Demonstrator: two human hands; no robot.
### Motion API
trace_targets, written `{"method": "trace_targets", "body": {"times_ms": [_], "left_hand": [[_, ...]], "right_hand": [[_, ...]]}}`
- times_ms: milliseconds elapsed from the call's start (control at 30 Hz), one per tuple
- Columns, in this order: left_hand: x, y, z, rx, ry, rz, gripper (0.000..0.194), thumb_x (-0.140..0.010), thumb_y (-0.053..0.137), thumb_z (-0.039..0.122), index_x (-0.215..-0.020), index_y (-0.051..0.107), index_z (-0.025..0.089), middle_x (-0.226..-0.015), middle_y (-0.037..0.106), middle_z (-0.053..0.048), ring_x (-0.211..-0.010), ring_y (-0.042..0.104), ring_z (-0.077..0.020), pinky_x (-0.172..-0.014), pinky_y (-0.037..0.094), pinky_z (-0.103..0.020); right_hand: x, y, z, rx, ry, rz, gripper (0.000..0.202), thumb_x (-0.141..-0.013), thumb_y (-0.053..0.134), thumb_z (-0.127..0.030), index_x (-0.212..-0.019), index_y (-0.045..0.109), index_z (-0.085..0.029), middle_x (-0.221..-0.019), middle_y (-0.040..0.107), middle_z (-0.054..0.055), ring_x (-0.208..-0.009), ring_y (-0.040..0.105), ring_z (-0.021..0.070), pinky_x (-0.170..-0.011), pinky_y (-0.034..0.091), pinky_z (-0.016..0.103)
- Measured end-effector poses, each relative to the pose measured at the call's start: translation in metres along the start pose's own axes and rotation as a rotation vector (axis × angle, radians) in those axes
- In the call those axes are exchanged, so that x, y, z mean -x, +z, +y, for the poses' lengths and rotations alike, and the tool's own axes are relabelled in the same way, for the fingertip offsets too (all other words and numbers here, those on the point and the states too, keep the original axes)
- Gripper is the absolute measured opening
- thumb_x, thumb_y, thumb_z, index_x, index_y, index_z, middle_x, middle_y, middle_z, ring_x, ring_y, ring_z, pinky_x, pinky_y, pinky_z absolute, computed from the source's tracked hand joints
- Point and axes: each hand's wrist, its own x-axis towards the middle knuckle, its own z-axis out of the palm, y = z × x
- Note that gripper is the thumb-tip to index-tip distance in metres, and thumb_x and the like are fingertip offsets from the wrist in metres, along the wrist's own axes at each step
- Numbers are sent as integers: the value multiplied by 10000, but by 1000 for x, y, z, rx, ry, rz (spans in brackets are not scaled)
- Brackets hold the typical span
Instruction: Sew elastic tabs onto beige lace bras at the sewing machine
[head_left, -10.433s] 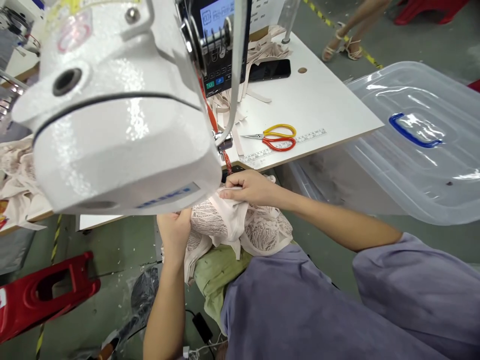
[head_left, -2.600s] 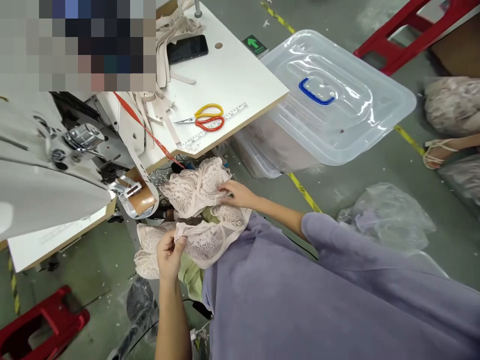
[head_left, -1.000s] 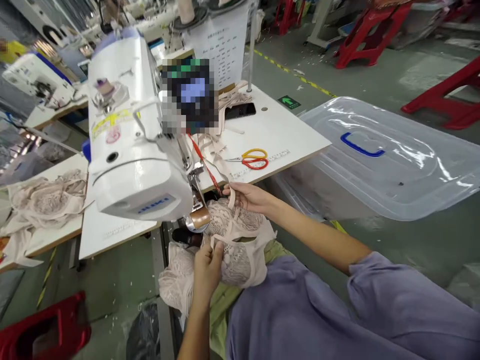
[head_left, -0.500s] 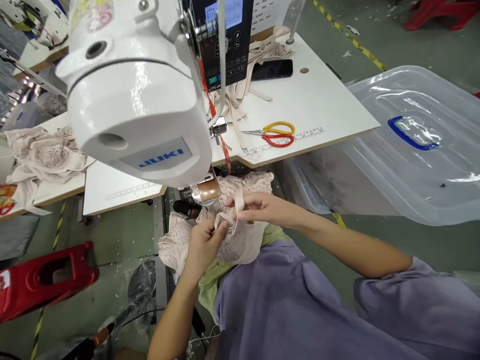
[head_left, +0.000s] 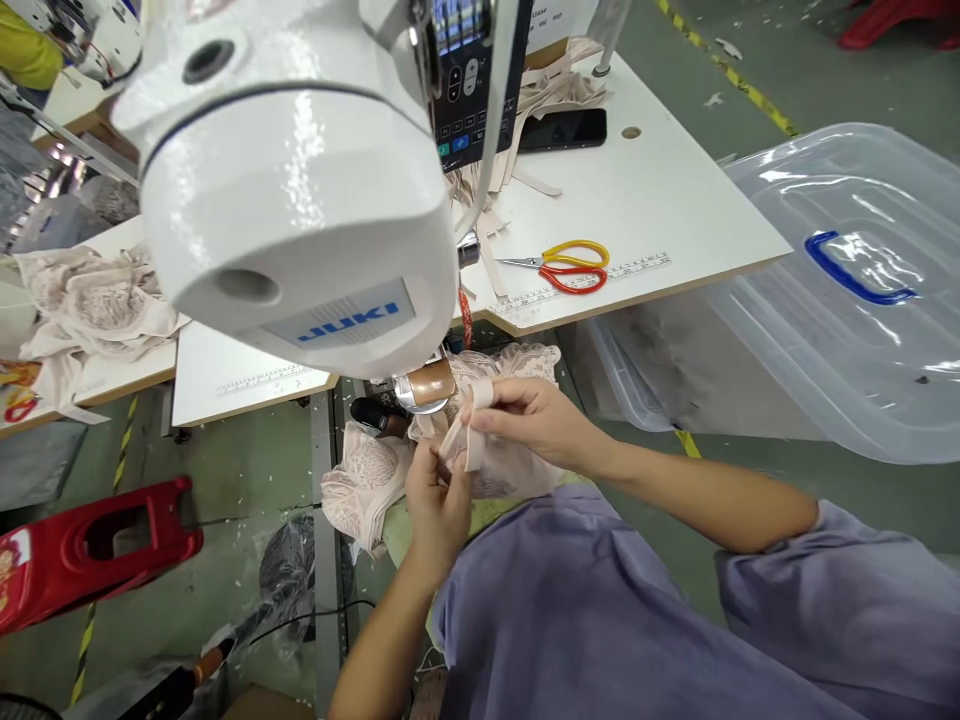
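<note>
Hands [head_left: 487, 440] pinching pale strap [head_left: 477, 425] — left fingertips partly hidden — sewing machine [head_left: 300, 200] cut off above.

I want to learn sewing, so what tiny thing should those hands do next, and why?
Maybe the right hand should gently draw the pale strap straighter, because it bends in a loop at the fingertips, while the left hand pinches the lacy garment close by.

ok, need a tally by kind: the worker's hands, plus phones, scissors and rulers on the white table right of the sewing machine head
Hands: 2 (left hand and right hand, both on pale fabric)
Phones: 1 (phone)
Scissors: 1 (scissors)
Rulers: 1 (ruler)
Total: 5
</note>
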Motion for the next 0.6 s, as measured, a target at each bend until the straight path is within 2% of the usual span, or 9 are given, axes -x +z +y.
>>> {"method": "trace_targets", "body": {"times_ms": [67,100,167,200,233,300,367,500,600], "left_hand": [[-1,1,-5,-124,130,109,155,-955,590,293,-1058,630,184,-852,670,-45,-694,617,-156,-628,461,-245],[-5,-2,-6,-201,203,101,200,-944,605,274,-1116,646,179,-844,690,-50,-677,632,-157,-619,464,-245],[-19,-14,-4,-326,302,-7,278,-941,599,234,-1202,685,191,-786,721,-42,-624,650,-153,-597,472,-239],[-27,-21,-1,-362,309,-67,287,-950,582,218,-1208,707,207,-764,736,-37,-613,663,-152,-597,484,-236],[-35,-27,3,-376,291,-107,290,-961,564,209,-1202,726,220,-793,761,-43,-652,695,-160,-626,511,-239],[-48,-37,11,-347,211,-130,299,-983,540,216,-1212,733,227,-1014,797,-71,-874,755,-201,-753,572,-273],[-56,-42,17,-296,129,-141,303,-995,538,241,-1232,724,217,-1189,762,-78,-1066,734,-236,-871,590,-319],[-61,-44,24,-249,74,-191,320,-1004,526,255,-1262,708,202,-1211,753,-74,-1108,724,-249,-925,602,-358],[-61,-46,27,-270,72,-208,317,-1004,526,248,-1258,707,196,-1231,744,-66,-1130,716,-246,-922,613,-352]], "right_hand": [[-10,-4,0,-31,31,20,263,-860,733,-448,-916,757,-192,-871,721,30,-754,644,142,-669,504,254],[-17,-8,-1,-14,45,19,283,-862,727,-462,-933,758,-190,-854,715,28,-731,629,132,-642,492,243],[-33,-18,-4,25,62,28,311,-882,695,-482,-970,756,-190,-786,679,14,-679,593,112,-601,467,228],[-41,-23,-6,34,59,41,313,-891,679,-484,-975,751,-191,-735,647,0,-646,568,103,-585,455,225],[-49,-28,-8,43,50,53,301,-893,671,-476,-962,743,-192,-687,609,-14,-612,541,96,-571,442,224],[-65,-37,-13,112,24,45,241,-876,686,-429,-876,710,-189,-624,552,-34,-572,505,93,-559,423,232],[-77,-41,-17,240,-22,42,181,-851,702,-357,-797,652,-192,-631,556,-34,-583,510,103,-579,428,249],[-95,-35,-22,450,-188,172,95,-836,671,-266,-822,598,-207,-766,600,-4,-722,557,152,-689,473,295],[-104,-27,-21,586,-333,192,79,-839,633,-235,-803,567,-211,-867,602,23,-833,571,190,-754,484,328]]}}
